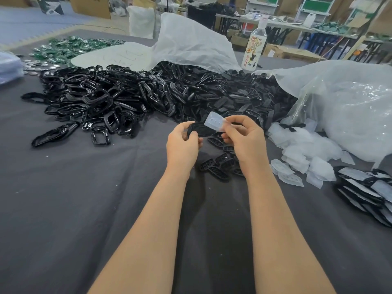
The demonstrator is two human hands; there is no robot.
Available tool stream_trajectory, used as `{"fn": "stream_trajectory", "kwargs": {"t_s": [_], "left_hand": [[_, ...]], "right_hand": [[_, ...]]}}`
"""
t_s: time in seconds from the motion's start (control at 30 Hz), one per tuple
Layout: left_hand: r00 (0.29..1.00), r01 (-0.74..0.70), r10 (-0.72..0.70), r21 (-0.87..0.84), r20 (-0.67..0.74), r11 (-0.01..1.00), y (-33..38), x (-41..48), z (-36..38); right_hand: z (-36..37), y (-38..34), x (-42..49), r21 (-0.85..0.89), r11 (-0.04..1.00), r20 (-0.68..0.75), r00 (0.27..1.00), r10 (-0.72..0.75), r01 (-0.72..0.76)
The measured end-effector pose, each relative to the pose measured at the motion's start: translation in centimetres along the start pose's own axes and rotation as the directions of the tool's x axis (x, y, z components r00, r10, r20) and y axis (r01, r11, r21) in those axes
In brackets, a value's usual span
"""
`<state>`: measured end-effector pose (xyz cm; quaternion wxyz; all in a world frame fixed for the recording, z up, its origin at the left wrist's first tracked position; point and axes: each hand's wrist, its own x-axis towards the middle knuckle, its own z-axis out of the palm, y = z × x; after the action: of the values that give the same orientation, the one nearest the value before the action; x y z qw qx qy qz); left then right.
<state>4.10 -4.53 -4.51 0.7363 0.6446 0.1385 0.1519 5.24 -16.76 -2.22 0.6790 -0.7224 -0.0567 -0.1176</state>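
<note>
Clear pad [215,121] meets black shell [200,130]

Thumb and forefinger of the right hand [244,139] pinch the soft-looking pad at its near edge, holding it above the table and just over the black shell. The left hand [182,143] grips that shell by its end with curled fingers. The two parts overlap, but I cannot tell whether the pad is seated. If it goes in askew, its three dimples will likely miss the openings. A slack pinch could drop it among the small black plates [220,162] under the wrists. Heaped black frames [106,98] and spare pads [301,149] lie around on the grey cloth [84,198].
</note>
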Motion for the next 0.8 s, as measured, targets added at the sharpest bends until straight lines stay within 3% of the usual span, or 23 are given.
{"fn": "stream_trajectory", "kwargs": {"t_s": [0.17, 0.3, 0.5, 0.63, 0.8], "left_hand": [[1.0, 0.014, -0.013, -0.01, 0.023, 1.0, 0.3, -0.3, 0.1], [0.999, -0.015, 0.014, 0.029, 0.051, 0.999, 0.3, -0.4, 0.2], [0.988, -0.131, 0.111, 0.201, 0.108, 0.971, 0.1, -0.6, 0.0], [0.99, -0.128, 0.113, 0.182, 0.088, 0.975, 0.3, -0.7, 0.0], [0.995, -0.077, 0.073, 0.057, 0.075, 0.995, 0.2, -0.5, 0.0]], "right_hand": [[0.5, 0.2, -0.2, -0.32, 0.936, 0.068, 0.989, -0.131, 0.146], [0.9, 0.5, -0.3, -0.427, 0.883, 0.064, 0.981, -0.184, 0.193], [1.1, 0.7, -0.3, -0.421, 0.89, 0.011, 0.982, -0.189, 0.176], [1.5, 1.0, -0.4, -0.406, 0.903, -0.073, 0.98, -0.186, 0.141], [1.1, 1.3, 0.2, -0.182, 0.977, -0.02, 0.994, 0.112, -0.114]]}}
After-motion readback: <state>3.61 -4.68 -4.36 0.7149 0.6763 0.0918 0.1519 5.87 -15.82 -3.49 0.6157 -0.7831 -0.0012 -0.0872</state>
